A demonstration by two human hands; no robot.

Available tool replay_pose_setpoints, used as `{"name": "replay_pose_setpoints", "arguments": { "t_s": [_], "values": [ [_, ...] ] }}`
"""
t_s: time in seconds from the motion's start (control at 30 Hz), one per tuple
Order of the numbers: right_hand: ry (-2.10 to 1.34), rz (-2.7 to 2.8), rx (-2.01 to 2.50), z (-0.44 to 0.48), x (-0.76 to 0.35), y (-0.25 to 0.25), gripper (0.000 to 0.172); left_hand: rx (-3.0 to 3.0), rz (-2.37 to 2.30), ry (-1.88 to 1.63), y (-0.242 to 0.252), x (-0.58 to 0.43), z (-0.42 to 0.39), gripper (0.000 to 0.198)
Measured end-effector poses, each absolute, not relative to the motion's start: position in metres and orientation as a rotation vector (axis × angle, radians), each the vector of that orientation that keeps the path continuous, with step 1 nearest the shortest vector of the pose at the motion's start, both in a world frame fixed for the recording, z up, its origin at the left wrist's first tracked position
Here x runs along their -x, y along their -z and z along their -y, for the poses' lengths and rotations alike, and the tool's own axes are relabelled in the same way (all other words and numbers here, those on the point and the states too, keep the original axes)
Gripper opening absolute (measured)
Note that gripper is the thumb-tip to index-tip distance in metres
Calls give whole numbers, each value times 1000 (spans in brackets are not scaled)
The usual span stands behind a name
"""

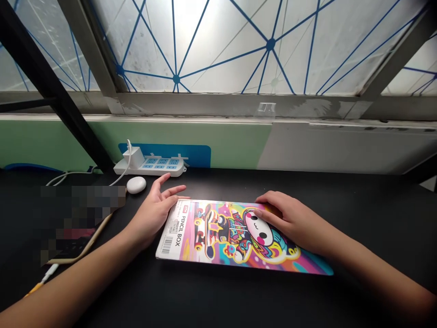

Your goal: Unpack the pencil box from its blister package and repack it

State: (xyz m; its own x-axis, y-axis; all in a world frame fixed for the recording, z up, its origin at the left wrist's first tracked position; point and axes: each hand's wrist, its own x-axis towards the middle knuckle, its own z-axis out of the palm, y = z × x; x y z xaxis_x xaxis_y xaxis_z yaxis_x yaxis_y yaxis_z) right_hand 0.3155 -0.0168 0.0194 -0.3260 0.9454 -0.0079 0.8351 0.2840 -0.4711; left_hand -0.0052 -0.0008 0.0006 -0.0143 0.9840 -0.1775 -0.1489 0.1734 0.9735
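A colourful pencil box (235, 237) lies on the black table, its printed cartoon figure turned sideways and its white label end to the left. My left hand (159, 209) is at that end, fingers spread apart, with the thumb at the box's far left corner. Whether its palm presses on the end cannot be made out. My right hand (285, 216) grips the box's far right edge, thumb lying on the printed face and the other fingers curled over the far side, partly hidden.
At the back left stands a white power strip (150, 166) with a plugged-in charger (134, 157). A small white rounded case (136, 185) sits in front of it. Left of my forearm lies a partly blurred phone (85, 232) with a cable. A low wall and window (218, 45) bound the table (218, 300).
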Motion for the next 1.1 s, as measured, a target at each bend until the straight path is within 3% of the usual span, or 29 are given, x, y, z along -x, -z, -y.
{"name": "replay_pose_setpoints", "arguments": {
  "t_s": [0.3,0.5,0.67,0.87,1.1],
  "values": [
    [-620,2221,1704,19,-313,-18,40,-1018,-1247,-1156,9,13,-7,57],
    [-653,2089,1778,21,-310,-16,41,-1274,-1202,-870,2,17,-4,47],
    [-153,2096,1642,20,-317,-17,42,-1275,-1150,-832,0,15,-2,47],
    [480,2096,1184,19,-325,-19,36,-1428,-1102,-1084,5,14,4,48],
    [726,2057,989,25,-323,-24,29,-1340,-1016,-1226,5,13,7,53]
  ]
}}
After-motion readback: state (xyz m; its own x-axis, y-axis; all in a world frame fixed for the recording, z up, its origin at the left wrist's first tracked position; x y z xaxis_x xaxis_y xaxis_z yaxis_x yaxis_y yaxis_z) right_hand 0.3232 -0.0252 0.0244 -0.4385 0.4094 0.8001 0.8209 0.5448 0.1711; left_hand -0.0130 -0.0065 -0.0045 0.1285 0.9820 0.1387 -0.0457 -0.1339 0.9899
